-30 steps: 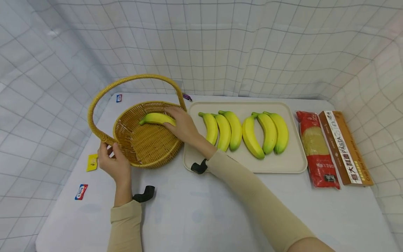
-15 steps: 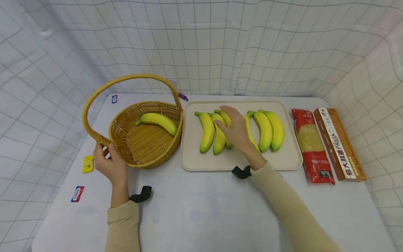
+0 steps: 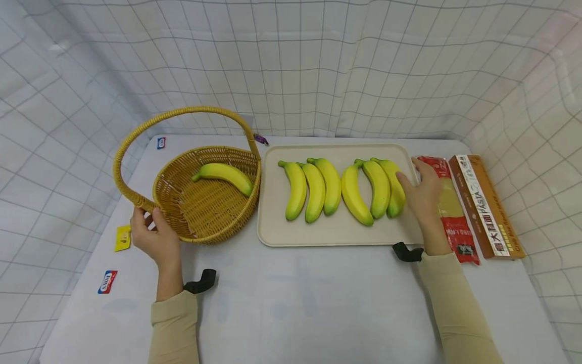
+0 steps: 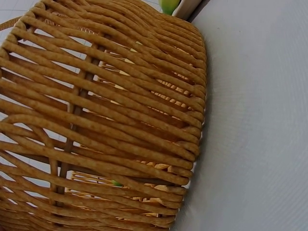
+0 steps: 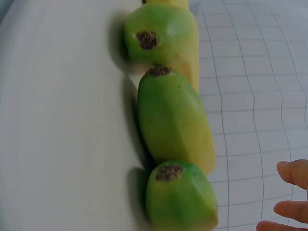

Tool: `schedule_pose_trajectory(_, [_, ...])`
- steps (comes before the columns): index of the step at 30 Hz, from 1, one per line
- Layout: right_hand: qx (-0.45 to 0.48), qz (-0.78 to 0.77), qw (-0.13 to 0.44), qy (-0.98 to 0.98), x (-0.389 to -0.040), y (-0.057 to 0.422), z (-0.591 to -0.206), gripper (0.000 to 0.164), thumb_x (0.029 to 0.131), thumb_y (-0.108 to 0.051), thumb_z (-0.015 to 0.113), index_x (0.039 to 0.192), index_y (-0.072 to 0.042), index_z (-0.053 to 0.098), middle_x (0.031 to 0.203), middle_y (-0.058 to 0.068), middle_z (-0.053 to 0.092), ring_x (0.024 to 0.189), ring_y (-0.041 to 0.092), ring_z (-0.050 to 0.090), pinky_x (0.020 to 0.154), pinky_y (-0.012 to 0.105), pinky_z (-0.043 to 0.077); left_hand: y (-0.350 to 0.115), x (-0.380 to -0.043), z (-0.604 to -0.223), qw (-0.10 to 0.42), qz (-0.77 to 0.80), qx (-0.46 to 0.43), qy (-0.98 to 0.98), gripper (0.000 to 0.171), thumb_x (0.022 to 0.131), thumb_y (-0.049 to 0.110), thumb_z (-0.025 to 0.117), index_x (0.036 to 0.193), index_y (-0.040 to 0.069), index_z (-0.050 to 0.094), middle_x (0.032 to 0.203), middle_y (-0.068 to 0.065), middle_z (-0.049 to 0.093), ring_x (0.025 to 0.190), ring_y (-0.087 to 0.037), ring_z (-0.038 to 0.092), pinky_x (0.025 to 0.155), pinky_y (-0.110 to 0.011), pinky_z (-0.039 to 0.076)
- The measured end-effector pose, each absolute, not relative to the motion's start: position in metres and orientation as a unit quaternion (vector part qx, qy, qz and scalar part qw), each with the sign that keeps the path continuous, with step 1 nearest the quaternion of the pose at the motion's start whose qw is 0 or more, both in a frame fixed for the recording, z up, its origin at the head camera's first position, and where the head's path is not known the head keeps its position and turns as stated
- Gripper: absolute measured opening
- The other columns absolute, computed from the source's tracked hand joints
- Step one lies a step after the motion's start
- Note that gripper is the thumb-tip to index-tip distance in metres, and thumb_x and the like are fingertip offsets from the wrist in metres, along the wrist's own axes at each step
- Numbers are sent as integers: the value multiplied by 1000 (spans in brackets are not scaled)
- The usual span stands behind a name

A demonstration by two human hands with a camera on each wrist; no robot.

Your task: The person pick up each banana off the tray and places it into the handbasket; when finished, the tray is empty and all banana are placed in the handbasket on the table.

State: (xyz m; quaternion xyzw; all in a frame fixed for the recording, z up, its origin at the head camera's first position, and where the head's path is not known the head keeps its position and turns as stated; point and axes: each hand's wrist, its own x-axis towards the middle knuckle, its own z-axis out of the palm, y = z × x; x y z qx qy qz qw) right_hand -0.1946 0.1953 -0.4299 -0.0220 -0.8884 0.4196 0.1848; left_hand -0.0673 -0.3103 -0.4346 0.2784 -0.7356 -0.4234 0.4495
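Observation:
A woven basket (image 3: 236, 222) with a tall arched handle stands on the left, and one yellow-green banana (image 3: 226, 174) lies in it. My left hand (image 3: 156, 240) pinches the base of the handle at the near-left rim. In the left wrist view the basket's wall (image 4: 120, 106) fills most of the picture; that hand is out of sight there. Several bananas lie on a cream tray (image 3: 282, 232) in two groups. My right hand (image 3: 425, 197), thumb and fingers spread, is beside the rightmost banana (image 3: 393, 189). In the right wrist view its fingers (image 5: 294, 174) appear apart from the green-ended bananas (image 5: 173, 120).
Right of the tray lie a red pasta packet (image 3: 456, 227), partly behind my right hand, and a brown pasta box (image 3: 486, 207). Small wrappers, one yellow (image 3: 123, 238) and one red-and-blue (image 3: 107, 282), lie left of the basket. A grid-patterned cloth (image 3: 300, 71) rises behind the table.
My right hand let go of the banana in the basket and moved right across the tray to its right end. The left hand stays on the basket handle.

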Motion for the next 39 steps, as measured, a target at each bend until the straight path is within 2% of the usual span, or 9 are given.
schedule_pose_trajectory(7, [-53, 417, 132, -898, -196, 206, -434, 59, 93, -26, 66, 144, -4, 48, 146, 20, 48, 134, 39, 44, 110, 52, 36, -310, -66, -435, 445, -421, 300, -731, 29, 100, 21, 52, 125, 16, 66, 116, -3, 65, 94, 3, 54, 76, -16, 45])
schedule_pose_trajectory(15, [-58, 408, 43, -910, -196, 208, -444, 68, 95, -37, 60, 151, -6, 36, 150, 23, 41, 133, 43, 44, 105, 57, 39, -313, -67, -438, 446, -415, 312, -729, 28, 100, 18, 53, 125, 13, 66, 116, -5, 65, 93, 2, 53, 75, -15, 44])
schedule_pose_trajectory(20, [-36, 385, 6, -922, -197, 212, -454, 72, 96, -42, 57, 152, -3, 31, 144, 29, 45, 127, 45, 48, 102, 57, 43, -312, -66, -436, 450, -417, 304, -728, 28, 100, 19, 53, 124, 14, 66, 116, -6, 65, 93, 2, 54, 75, -16, 43])
schedule_pose_trajectory(29, [-31, 378, 12, -925, -199, 211, -462, 69, 98, -38, 53, 150, 1, 32, 138, 30, 50, 118, 42, 52, 101, 55, 44, -312, -68, -436, 449, -418, 300, -731, 29, 100, 19, 53, 126, 13, 65, 117, -7, 65, 95, 1, 54, 76, -16, 44])
schedule_pose_trajectory(39, [-59, 361, 21, -931, -198, 208, -459, 61, 97, -36, 56, 144, 2, 45, 137, 28, 53, 112, 37, 55, 99, 53, 45, -311, -70, -434, 455, -420, 289, -730, 28, 100, 18, 54, 124, 11, 66, 115, -9, 65, 93, 5, 52, 76, -16, 44])
